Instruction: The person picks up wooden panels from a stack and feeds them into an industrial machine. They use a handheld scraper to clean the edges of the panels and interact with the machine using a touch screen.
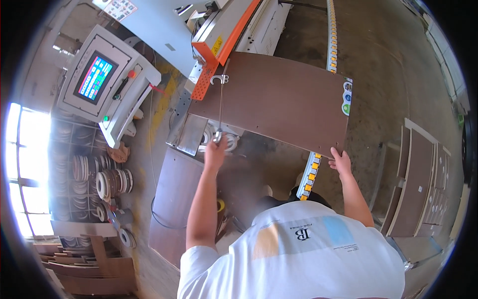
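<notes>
A large brown panel (279, 94) lies in front of me, its far left part beside the orange guard of a machine. My left hand (215, 152) is closed around the handle end of a thin metal rod (221, 104). A white, hook-shaped end piece (219, 79) tops the rod, over the panel's left part. At the panel's near right corner is my right hand (340, 162), thumb and fingers gripping the edge. Stickers (347, 97) in blue, white and green sit on the panel's right edge.
An orange perforated guard (204, 82) and machine body stand far left. A roller rail (311, 175) with yellow rollers runs under the panel. Left are a control console (102, 74) with a lit screen and rolls of edge banding (114, 184). Brown panels (416, 179) stand at right.
</notes>
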A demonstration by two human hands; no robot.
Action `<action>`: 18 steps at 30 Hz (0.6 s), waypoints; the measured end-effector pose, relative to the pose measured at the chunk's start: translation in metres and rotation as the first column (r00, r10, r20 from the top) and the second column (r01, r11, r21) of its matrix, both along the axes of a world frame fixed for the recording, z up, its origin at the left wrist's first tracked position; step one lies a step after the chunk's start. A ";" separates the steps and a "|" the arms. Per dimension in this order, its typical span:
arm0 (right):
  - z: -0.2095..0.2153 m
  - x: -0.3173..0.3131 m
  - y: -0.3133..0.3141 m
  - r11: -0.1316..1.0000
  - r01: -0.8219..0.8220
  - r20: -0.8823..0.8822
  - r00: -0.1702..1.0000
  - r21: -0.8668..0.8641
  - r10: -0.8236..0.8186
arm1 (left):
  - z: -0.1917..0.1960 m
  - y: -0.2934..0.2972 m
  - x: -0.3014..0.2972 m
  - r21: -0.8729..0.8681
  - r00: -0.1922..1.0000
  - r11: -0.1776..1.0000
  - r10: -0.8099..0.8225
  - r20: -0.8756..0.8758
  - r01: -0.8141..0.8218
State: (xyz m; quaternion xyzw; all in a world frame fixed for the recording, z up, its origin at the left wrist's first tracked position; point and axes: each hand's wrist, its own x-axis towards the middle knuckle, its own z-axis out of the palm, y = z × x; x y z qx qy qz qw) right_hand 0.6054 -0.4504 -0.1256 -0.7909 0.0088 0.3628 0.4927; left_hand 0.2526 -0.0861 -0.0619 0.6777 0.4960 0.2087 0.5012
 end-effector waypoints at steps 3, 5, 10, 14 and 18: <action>-0.010 -0.002 -0.019 0.999 0.038 -0.030 0.999 -0.017 -0.039 | 0.046 0.046 -0.029 0.391 0.856 0.911 0.097 -0.508 0.129; -0.022 -0.015 -0.035 0.999 -0.006 0.039 0.999 -0.036 0.007 | 0.076 0.085 -0.076 0.679 0.839 0.675 0.161 -0.519 0.291; -0.089 -0.090 -0.155 0.976 0.186 -0.013 0.982 -0.110 -0.189 | 0.136 0.202 -0.148 0.863 0.710 0.388 0.504 -0.492 0.323; -0.145 -0.180 -0.244 0.950 -0.058 -0.210 0.978 -0.306 -0.008 | 0.125 0.310 -0.333 0.614 0.012 0.365 0.853 -0.521 0.699; -0.066 -0.290 -0.273 0.838 0.130 -0.216 0.935 -0.531 -0.282 | 0.094 0.328 -0.303 0.938 0.425 0.264 0.839 -0.339 0.227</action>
